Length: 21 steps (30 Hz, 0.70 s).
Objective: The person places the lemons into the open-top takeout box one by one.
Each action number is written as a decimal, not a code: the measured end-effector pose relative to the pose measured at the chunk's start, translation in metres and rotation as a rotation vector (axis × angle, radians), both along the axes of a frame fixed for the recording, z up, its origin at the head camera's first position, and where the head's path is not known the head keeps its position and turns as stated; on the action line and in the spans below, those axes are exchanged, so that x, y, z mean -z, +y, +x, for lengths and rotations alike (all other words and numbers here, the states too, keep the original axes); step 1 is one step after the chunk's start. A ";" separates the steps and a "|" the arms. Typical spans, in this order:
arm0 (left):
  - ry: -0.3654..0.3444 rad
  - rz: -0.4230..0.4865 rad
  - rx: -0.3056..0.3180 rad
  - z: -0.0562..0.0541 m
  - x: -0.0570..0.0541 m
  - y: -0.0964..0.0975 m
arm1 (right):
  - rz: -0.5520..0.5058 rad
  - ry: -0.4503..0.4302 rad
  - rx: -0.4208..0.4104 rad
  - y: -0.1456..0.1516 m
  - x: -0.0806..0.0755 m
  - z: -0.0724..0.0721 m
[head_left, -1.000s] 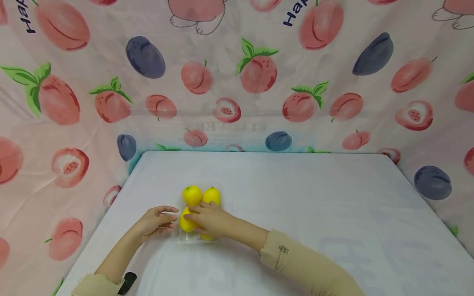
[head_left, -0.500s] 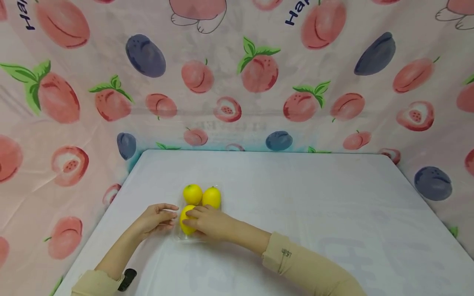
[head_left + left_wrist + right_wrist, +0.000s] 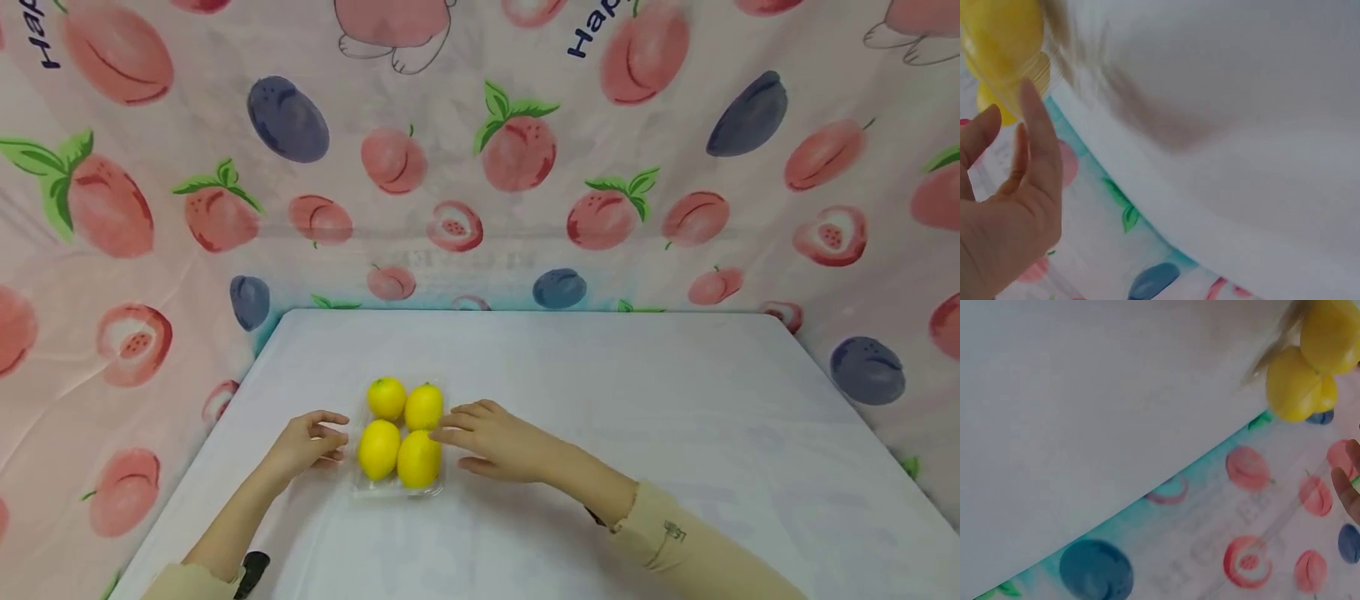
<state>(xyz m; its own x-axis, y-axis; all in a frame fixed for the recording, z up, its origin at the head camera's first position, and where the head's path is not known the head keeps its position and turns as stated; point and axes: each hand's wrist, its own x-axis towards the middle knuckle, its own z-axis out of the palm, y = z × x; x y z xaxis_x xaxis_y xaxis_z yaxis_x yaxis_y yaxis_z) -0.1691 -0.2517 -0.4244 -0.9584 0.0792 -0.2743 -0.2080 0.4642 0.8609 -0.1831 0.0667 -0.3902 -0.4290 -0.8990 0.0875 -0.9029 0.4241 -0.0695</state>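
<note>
In the head view a clear plastic tray (image 3: 397,493) lies left of the table's middle. Several yellow lemons (image 3: 379,450) sit inside it in two rows. My left hand (image 3: 303,446) hovers just off the tray's left side, fingers slightly bent and holding nothing. On the other side, my right hand (image 3: 502,442) is stretched toward the tray, its fingertips overlapping the near right lemon (image 3: 419,462); whether they touch it I cannot tell. The left wrist view shows the left fingers close to the tray's wall, with lemons (image 3: 1007,37) behind. Only right fingertips (image 3: 1346,487) appear in the right wrist view.
A white-covered table (image 3: 637,383) spreads out to the right of and behind the tray. Its far edge meets a hanging cloth (image 3: 525,225) printed with peaches and plums, which also rises at both sides.
My right hand has drawn off to the right from over the near right lemon, uncovering it in the tray. The left hand stays beside the tray almost unmoved.
</note>
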 end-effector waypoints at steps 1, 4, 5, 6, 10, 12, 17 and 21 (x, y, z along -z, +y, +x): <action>0.052 -0.068 0.001 0.000 -0.002 0.000 | -0.017 0.006 0.003 0.011 -0.002 -0.001; 0.233 -0.247 0.030 0.000 -0.009 -0.002 | -0.074 0.038 0.026 0.045 -0.010 -0.003; 0.294 -0.296 0.050 -0.001 -0.012 -0.003 | -0.091 0.055 0.038 0.055 -0.013 -0.004; 0.354 -0.335 0.081 -0.002 -0.014 -0.005 | -0.113 0.070 0.051 0.066 -0.015 -0.006; 0.525 -0.415 0.231 -0.006 -0.024 -0.013 | -0.182 0.131 0.110 0.102 -0.022 -0.012; 0.561 -0.441 0.296 -0.006 -0.029 -0.014 | -0.194 0.141 0.146 0.118 -0.024 -0.014; 0.636 -0.576 0.389 -0.004 -0.035 -0.009 | -0.186 0.134 0.300 0.155 -0.023 -0.019; 0.659 -0.705 0.371 -0.006 -0.036 -0.001 | -0.192 0.087 0.467 0.182 -0.017 -0.020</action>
